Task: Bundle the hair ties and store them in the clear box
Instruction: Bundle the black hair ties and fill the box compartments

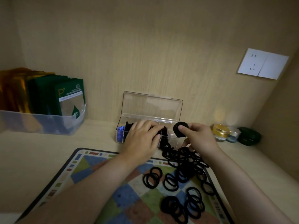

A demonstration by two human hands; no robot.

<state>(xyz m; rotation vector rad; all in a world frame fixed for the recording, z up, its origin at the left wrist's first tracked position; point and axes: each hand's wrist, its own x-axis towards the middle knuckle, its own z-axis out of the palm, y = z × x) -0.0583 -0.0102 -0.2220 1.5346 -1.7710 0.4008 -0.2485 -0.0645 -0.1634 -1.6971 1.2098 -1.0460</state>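
A clear box (175,137) with its lid (152,106) raised stands on the shelf against the back wall. Black hair ties fill its middle compartments, and blue ones (120,130) lie in the left one. My left hand (142,138) reaches into the box, fingers curled over black ties there. My right hand (198,137) pinches a tight black bundle of hair ties (179,127) just above the box's right end. Several loose black hair ties (182,165) lie heaped and scattered on the patterned mat (97,160) in front.
A translucent bin (48,123) with green and gold packets stands at the left. Small jars (221,131) and a dark green case (249,136) sit at the right. A white wall socket (263,66) is on the back wall. Wooden side walls close in both sides.
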